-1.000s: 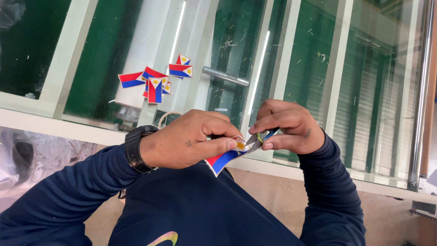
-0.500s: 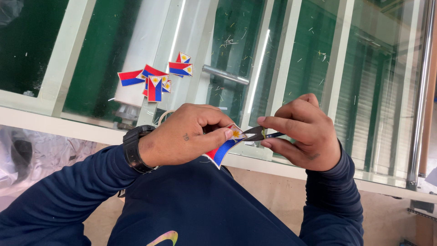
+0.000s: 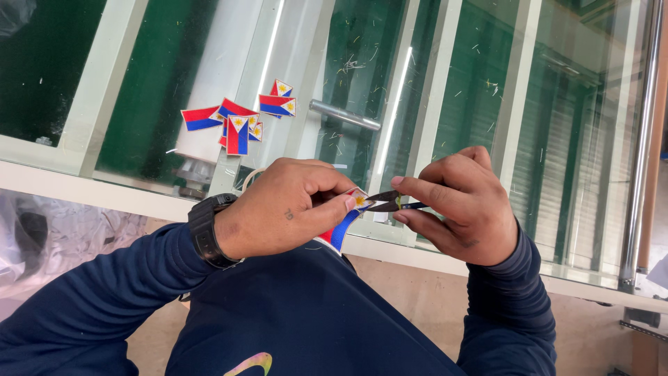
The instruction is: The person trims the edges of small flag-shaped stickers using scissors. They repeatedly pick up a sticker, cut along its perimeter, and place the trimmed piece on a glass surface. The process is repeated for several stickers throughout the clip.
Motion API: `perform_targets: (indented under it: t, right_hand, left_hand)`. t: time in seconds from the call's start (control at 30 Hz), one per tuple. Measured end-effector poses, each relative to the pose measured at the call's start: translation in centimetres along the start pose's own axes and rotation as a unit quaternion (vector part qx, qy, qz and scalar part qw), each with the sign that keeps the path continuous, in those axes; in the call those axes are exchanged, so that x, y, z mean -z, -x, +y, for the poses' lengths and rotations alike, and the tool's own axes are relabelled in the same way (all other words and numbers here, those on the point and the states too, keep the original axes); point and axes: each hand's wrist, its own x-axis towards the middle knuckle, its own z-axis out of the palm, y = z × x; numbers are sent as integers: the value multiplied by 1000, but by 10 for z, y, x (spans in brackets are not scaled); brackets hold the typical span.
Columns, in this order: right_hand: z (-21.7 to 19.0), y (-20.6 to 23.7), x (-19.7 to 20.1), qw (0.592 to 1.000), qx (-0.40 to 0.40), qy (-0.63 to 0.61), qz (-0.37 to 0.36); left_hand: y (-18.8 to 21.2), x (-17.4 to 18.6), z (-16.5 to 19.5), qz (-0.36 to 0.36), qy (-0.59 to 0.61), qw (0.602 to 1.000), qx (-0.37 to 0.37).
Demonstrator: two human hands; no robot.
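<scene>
My left hand point(image 3: 285, 209) pinches a small embroidered flag patch point(image 3: 345, 224), red, blue and white with a yellow sun, just over the near edge of a glass tabletop. My right hand point(image 3: 459, 202) holds small dark thread snips point(image 3: 387, 203), whose blades point left and touch the patch's white corner. A black watch point(image 3: 207, 231) sits on my left wrist. Both arms wear dark navy sleeves.
Several finished flag patches point(image 3: 238, 118) lie in a loose pile on the glass tabletop point(image 3: 445, 90), up and left of my hands. A metal bar handle point(image 3: 344, 115) shows under the glass. Crumpled clear plastic point(image 3: 62, 230) lies at lower left. A steel tube point(image 3: 640, 139) runs along the right.
My hands have drawn slightly apart and the right hand has moved right. The snips now show between the hands with their tips at the patch's corner.
</scene>
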Motion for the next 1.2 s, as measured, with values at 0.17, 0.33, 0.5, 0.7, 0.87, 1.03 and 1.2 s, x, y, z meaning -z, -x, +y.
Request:
perform_targets:
  t: [0.17, 0.33, 0.5, 0.7, 0.87, 1.03, 1.2]
  right_hand:
    - [0, 1, 0, 1000, -5, 0, 1]
    - [1, 1, -1, 1000, -1, 3, 4]
    - [0, 1, -1, 1000, -3, 1, 6]
    - [-1, 0, -3, 1000, 2, -3, -1]
    - [0, -1, -2, 1000, -2, -2, 5]
    - [1, -2, 1, 1000, -3, 5, 0]
    - [2, -3, -1, 1000, 13, -14, -6]
  left_hand:
    - [0, 0, 0, 8, -18, 1000, -12]
    - [0, 0, 1, 4, -19, 1000, -9]
    - [0, 0, 0, -1, -13, 1000, 4]
    - [-1, -1, 0, 8, -16, 1000, -20]
    - [-2, 0, 0, 5, -5, 1000, -4]
    - [-3, 1, 0, -2, 10, 1000, 9]
    - [-4, -1, -2, 3, 22, 1000, 0]
